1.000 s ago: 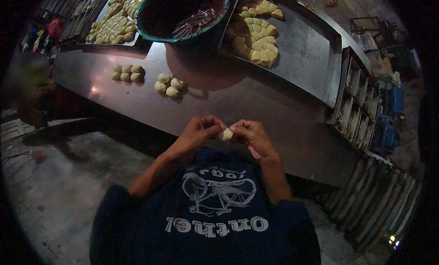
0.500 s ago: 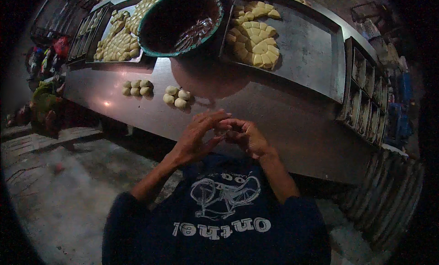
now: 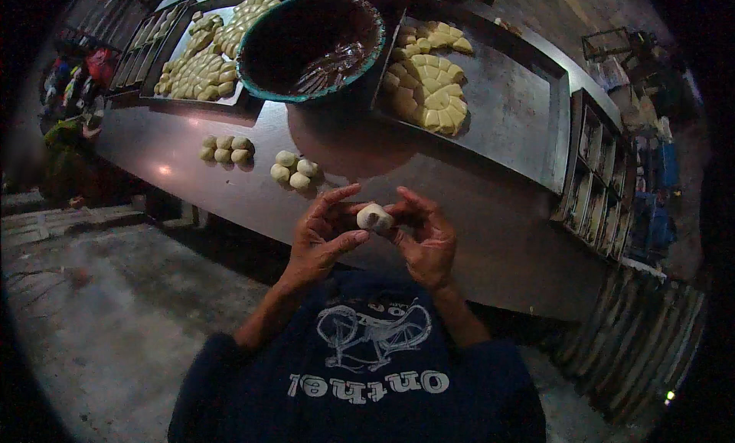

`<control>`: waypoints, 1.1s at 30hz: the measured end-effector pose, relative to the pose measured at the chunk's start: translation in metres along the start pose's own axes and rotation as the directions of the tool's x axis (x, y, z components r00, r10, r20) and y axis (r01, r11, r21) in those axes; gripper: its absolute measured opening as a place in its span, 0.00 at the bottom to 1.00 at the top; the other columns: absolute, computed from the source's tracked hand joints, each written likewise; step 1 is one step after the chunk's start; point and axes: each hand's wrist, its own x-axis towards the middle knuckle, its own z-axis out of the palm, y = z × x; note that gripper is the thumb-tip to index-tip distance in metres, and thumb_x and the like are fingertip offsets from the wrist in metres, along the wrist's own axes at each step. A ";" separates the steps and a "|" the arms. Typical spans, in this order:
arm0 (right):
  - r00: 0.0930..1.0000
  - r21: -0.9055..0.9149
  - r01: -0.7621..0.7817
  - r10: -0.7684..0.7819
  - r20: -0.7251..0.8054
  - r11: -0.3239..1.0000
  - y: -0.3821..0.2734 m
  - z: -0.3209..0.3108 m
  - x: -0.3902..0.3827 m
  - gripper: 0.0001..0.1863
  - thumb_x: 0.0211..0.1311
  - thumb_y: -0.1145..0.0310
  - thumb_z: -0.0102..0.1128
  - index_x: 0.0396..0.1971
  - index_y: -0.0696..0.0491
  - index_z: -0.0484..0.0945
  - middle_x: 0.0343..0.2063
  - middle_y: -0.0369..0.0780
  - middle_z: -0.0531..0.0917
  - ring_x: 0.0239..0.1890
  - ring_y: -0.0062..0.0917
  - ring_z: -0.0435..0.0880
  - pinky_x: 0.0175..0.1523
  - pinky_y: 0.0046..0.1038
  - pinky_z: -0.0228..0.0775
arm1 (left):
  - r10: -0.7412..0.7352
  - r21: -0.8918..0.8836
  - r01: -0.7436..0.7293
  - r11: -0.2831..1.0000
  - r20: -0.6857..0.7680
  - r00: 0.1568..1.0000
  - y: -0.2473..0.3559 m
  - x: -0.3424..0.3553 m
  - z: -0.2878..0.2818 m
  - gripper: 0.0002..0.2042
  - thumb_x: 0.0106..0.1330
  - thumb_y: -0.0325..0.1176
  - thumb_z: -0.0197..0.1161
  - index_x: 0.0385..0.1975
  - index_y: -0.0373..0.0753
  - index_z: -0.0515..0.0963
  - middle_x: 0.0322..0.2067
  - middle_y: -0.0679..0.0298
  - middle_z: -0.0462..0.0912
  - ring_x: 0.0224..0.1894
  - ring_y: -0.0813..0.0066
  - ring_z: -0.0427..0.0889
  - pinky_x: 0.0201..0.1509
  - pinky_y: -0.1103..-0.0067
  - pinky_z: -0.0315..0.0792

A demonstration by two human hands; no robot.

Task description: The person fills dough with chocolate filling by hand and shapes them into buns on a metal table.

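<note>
Between my two hands is a small pale dough ball (image 3: 375,216) with a dark brown spot of filling showing on it. My left hand (image 3: 325,225) grips its left side with thumb and fingers, the index finger raised. On the other side my right hand (image 3: 425,236) pinches the ball, its index finger lifted too. Just beyond my left hand lies a cluster of several dough balls (image 3: 297,170) on the metal table (image 3: 475,221). Farther left sits a second group of dough balls (image 3: 227,150) in two rows.
A green-rimmed tub (image 3: 314,49) with dark brown paste stands at the table's far side. Cut dough pieces lie on a left tray (image 3: 195,68) and a right tray (image 3: 521,91). Divided metal moulds (image 3: 601,175) are at the far right. Corrugated sheet (image 3: 635,336) stands below them.
My hands have drawn apart and turned, and the dough ball with its dark spot now shows between them. The view has shifted slightly.
</note>
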 end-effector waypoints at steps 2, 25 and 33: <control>0.999 -0.019 0.041 -0.041 0.003 0.999 0.004 0.000 -0.001 0.31 0.54 0.84 0.67 0.59 0.55 0.71 0.47 0.41 0.82 0.51 0.25 0.81 0.57 0.28 0.75 | 0.010 0.010 -0.010 1.000 -0.019 1.000 0.002 -0.001 0.001 0.31 0.60 0.22 0.68 0.63 0.38 0.63 0.53 0.54 0.78 0.56 0.69 0.77 0.59 0.74 0.73; 0.461 -0.832 0.301 -0.835 -0.301 0.466 -0.133 -0.146 0.110 0.19 0.56 0.77 0.69 0.49 0.60 0.78 0.43 0.40 0.83 0.44 0.24 0.81 0.52 0.26 0.75 | 0.077 0.103 -0.064 0.993 -0.125 0.989 -0.013 0.005 -0.036 0.20 0.65 0.35 0.62 0.55 0.37 0.71 0.51 0.58 0.76 0.52 0.66 0.77 0.58 0.69 0.70; 0.501 -0.897 -0.430 -0.853 -0.146 -0.098 -0.024 -0.480 0.211 0.17 0.58 0.71 0.64 0.47 0.58 0.76 0.43 0.51 0.80 0.48 0.47 0.80 0.51 0.41 0.72 | -0.001 -0.030 -0.004 1.000 -0.145 0.989 -0.026 0.024 -0.014 0.16 0.65 0.31 0.61 0.51 0.35 0.73 0.46 0.60 0.77 0.46 0.70 0.78 0.54 0.74 0.71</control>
